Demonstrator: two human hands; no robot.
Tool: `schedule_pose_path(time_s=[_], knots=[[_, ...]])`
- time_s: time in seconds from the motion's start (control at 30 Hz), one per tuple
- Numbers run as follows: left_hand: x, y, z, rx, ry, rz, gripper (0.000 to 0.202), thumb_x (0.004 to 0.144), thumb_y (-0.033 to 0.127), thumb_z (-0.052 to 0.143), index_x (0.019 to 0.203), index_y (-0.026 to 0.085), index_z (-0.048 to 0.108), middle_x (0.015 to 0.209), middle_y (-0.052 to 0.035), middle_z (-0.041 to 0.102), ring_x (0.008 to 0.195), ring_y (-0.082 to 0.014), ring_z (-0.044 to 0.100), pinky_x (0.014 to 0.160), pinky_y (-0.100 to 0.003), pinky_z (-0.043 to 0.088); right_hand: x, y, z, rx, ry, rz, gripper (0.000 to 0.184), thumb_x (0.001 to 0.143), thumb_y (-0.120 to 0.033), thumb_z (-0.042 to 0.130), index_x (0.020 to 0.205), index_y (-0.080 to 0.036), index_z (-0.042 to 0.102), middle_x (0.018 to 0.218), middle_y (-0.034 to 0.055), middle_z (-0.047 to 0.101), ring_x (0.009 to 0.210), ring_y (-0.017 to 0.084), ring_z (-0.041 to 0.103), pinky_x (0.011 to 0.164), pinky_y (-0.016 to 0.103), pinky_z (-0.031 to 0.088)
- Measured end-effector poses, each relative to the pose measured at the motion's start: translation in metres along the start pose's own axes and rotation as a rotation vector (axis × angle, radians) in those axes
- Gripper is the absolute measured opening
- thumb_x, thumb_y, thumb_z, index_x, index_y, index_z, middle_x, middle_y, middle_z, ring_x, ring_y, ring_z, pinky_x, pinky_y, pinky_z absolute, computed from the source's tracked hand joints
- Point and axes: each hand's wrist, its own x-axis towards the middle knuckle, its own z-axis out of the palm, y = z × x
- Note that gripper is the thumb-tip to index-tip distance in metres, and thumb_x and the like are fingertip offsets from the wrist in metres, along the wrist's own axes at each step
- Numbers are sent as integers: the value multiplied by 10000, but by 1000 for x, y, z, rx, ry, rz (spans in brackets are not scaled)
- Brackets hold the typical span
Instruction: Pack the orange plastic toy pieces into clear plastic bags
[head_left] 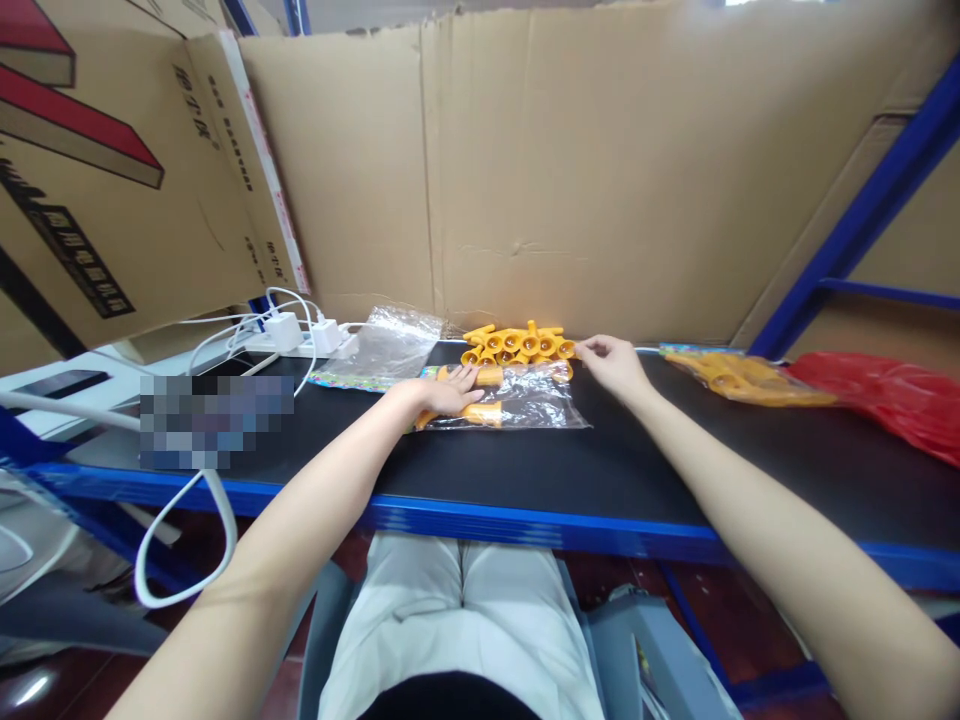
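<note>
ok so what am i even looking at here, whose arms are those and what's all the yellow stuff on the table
There is one picture, taken by a camera worn on a person's head, looking forward and down, so the two bare arms reaching in from the bottom are that person's own. They sit at a black table with a blue edge, walled in by cardboard.

The left hand lies flat on a clear plastic bag that has a few yellow plastic pieces inside. The right hand reaches to a pile of yellow plastic pieces lying loose just behind the bag, fingertips at the edge of the pile; whether it grips one is unclear.

Also on the table: an empty clear bag, a white power strip with chargers, a filled bag of yellow pieces and a red bag at the right.
</note>
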Motion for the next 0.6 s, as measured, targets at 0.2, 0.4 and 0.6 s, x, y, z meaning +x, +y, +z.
schedule_pose_path(time_s=[0.2, 0.4, 0.6], knots=[[9, -20, 3, 36, -23, 17, 708, 842, 538, 144, 1394, 146, -64, 1438, -46, -108, 1316, -206, -113, 1062, -432, 19, 11, 42, 4, -282, 93, -152, 410, 724, -299, 497, 1088, -119, 550, 1123, 153, 528, 971, 230, 531, 865, 376, 417], [4, -17, 1, 33, -26, 17, 701, 842, 537, 137, 1394, 152, -60, 1437, -38, -118, 1315, -200, -119, 1063, -429, 21, 9, 46, 18, -381, -135, -167, 501, 789, -290, 410, 1285, -219, 402, 1356, 98, 350, 1212, 273, 349, 930, 509, 340], [5, -18, 2, 5, -5, 24, 703, 839, 535, 176, 1398, 166, -37, 1442, -41, -88, 1319, -209, -100, 1059, -440, 36, 5, 40, 18, -486, -234, -194, 493, 724, -149, 410, 1185, -288, 518, 1401, 49, 279, 1217, 314, 330, 882, 574, 347]])
